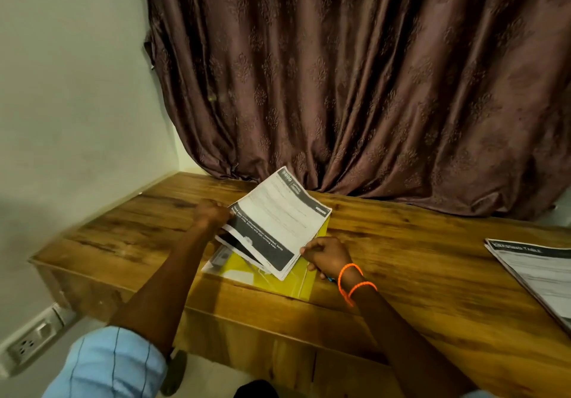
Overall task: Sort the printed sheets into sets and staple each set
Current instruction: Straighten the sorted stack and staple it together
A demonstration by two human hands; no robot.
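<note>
A printed sheet [278, 221] with dark bands at two edges is tilted up over a yellow plastic folder [278, 277] on the wooden table [401, 268]. My left hand [211, 212] grips the sheet's left edge. My right hand [327, 255], with orange threads on its wrist, pinches the sheet's near right corner. More printed sheets [238, 243] lie under it on the folder. A second pile of printed sheets [537, 271] lies at the table's right edge. No stapler is in view.
A brown patterned curtain [355, 82] hangs behind the table and rests on its far edge. A pale wall [71, 94] stands at the left, with a socket strip [34, 339] low down. Something small and blue [331, 279] pokes out beside my right wrist.
</note>
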